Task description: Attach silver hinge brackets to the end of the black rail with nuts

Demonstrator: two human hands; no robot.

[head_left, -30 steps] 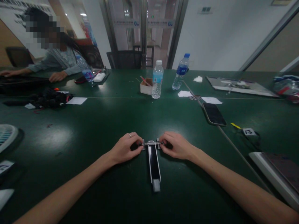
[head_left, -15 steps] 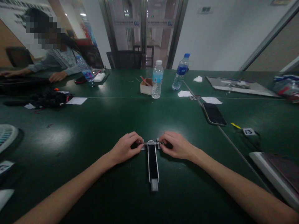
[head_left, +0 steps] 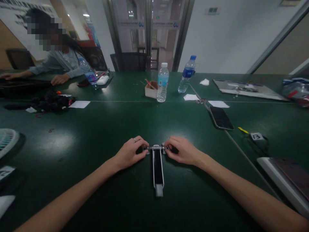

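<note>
Our left hand (head_left: 129,154) and our right hand (head_left: 183,151) rest on the green table (head_left: 96,129). Each has its fingers closed in a pinch on one end of the thin metal rod (head_left: 156,148). This rod lies across the far end of a narrow black holder (head_left: 158,169), which points toward us between our wrists. Well apart, behind the hands, stand a clear bottle (head_left: 162,82), a blue-capped bottle (head_left: 186,74) and a small box (head_left: 150,90). A phone (head_left: 220,118) lies to the right.

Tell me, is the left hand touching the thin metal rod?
Touching. The head view shows the left hand pinching the left end of the metal rod, with no gap; the right hand pinches the other end.
</note>
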